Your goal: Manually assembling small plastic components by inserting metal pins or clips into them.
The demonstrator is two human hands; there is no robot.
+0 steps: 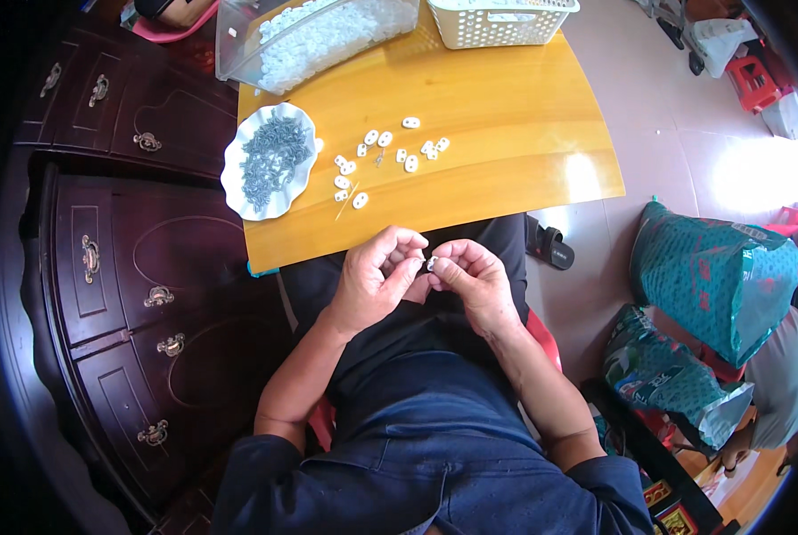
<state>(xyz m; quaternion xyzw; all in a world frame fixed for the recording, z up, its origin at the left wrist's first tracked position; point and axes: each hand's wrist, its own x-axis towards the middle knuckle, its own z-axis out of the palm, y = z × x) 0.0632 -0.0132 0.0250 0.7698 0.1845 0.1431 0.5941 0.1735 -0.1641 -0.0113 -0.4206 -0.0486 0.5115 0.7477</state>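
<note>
Yellow table edge just ahead, both hands' fingers pinched on small white piece over lap.

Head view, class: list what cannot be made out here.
- Small white plastic piece: mostly hidden by the fingers of the left hand and right hand.
- Clear plastic bin of white pieces: cut off by the top edge.
- Small grey screws in the white scalloped dish: too small to tell apart.

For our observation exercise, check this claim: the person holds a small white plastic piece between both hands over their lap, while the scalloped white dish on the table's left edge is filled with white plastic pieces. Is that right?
One detail is wrong. The head view shows the scalloped white dish holding small grey screws, not white plastic pieces. The rest holds: the left hand and right hand hold a small white plastic piece over the lap, and the dish sits at the left edge of the table.
</note>
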